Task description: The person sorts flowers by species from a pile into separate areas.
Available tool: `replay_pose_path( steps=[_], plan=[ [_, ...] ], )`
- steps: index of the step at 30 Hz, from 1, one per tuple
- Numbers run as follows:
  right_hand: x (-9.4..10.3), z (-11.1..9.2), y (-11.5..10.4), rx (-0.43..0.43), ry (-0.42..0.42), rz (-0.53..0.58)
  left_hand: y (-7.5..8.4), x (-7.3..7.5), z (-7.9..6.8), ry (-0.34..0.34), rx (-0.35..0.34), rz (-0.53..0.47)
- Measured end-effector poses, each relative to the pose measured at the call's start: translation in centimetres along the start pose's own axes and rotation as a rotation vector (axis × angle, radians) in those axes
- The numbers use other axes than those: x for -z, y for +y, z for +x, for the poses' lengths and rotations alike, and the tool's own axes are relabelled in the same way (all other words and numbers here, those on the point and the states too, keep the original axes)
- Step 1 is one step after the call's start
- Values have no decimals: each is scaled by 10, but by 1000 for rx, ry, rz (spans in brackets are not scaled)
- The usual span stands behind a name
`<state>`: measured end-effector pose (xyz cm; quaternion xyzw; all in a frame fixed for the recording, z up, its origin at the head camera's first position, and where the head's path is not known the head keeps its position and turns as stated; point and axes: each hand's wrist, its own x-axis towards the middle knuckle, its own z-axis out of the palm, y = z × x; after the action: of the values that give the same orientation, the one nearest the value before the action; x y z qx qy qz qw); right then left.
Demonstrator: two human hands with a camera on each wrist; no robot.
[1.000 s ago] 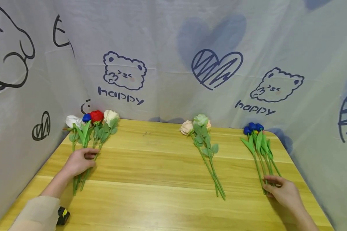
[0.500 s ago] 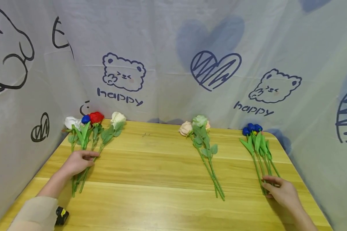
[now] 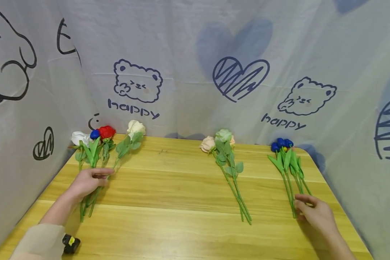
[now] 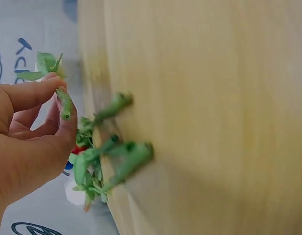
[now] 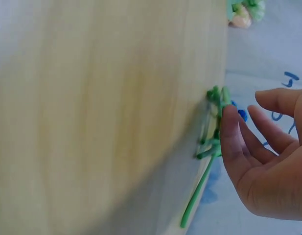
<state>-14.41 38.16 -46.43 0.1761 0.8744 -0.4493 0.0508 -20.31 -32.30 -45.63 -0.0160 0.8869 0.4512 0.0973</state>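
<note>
My left hand (image 3: 86, 183) pinches the stem of a cream rose (image 3: 136, 128) between thumb and fingers; the cut stem end (image 4: 66, 106) pokes out in the left wrist view. Under and beside that hand lie a red rose (image 3: 106, 132), a blue tulip (image 3: 95, 134) and a white flower (image 3: 80, 138), their stems partly covered. At the right, my right hand (image 3: 316, 213) hovers by the lower stems of several blue tulips (image 3: 281, 143). Its thumb and fingers stand apart in the right wrist view, with no stem between them.
Between the two groups, pale peach roses (image 3: 207, 144) and a light green rose (image 3: 223, 135) lie with crossed stems on the wooden table (image 3: 169, 231). A small black and yellow object (image 3: 71, 244) sits near the left sleeve. A printed cloth (image 3: 182, 43) hangs behind.
The cream rose head has swung right and slightly up, away from the red rose. The right hand's fingers have loosened a little, and some tulip stems have spread apart.
</note>
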Motion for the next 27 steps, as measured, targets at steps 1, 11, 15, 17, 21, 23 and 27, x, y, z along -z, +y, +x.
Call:
replay_pose_path(
  steps=[1, 11, 15, 17, 21, 23, 27],
  plan=[
    [-1, -1, -3, 2, 8, -3, 2, -1, -1, 6, -2, -9],
    [-33, -15, -39, 151, 70, 216, 41, -27, -8, 65, -81, -163],
    [-49, -20, -55, 198, 7, 332, 60, -45, -5, 76, -126, -257],
    [-57, -23, -65, 216, -16, 374, 69, -56, -3, 78, -148, -299],
    [-77, -26, -83, 281, -52, 432, 88, -81, 4, 71, -186, -386],
    [-88, -28, -92, 306, -70, 450, 98, -94, 8, 61, -205, -433],
    [-113, -32, -109, 323, -111, 475, 118, -120, 15, 40, -242, -514]
  ],
)
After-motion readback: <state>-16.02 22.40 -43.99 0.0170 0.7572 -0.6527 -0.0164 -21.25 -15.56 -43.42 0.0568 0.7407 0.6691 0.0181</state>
